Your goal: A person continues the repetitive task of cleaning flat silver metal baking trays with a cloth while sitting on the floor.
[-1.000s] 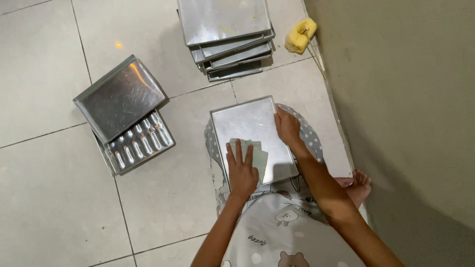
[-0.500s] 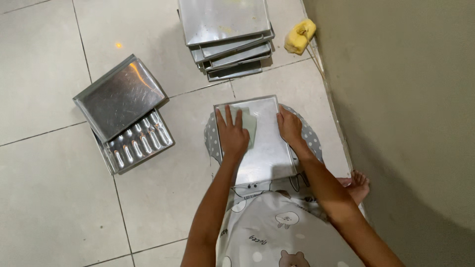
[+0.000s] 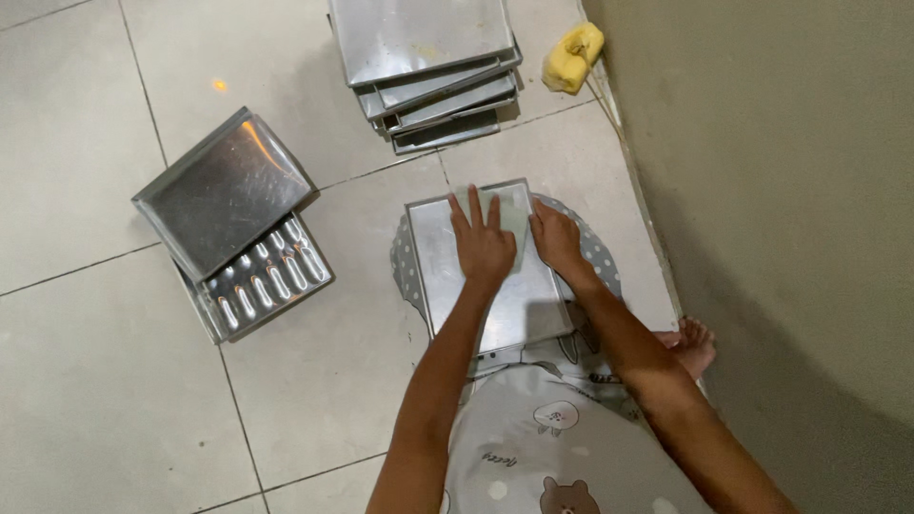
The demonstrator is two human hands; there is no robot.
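Note:
A flat metal tray (image 3: 438, 276) lies on a dotted grey cloth (image 3: 405, 271) on the tiled floor in front of me. My left hand (image 3: 481, 243) presses flat, fingers spread, on a pale green pad (image 3: 514, 214) near the tray's far edge. My right hand (image 3: 557, 238) rests on the tray's right side, fingers together, holding it steady.
A stack of several metal trays (image 3: 428, 57) sits further away. To the left, a flat tray (image 3: 224, 190) lies over a moulded tray with oval hollows (image 3: 271, 286). A yellow sponge (image 3: 571, 57) lies by the wall (image 3: 781, 190) on the right. My bare foot (image 3: 695, 343) shows beside it.
My left hand has slid the pale pad from the tray's near middle up toward its far edge and to the right. My right hand has stayed on the tray's right side.

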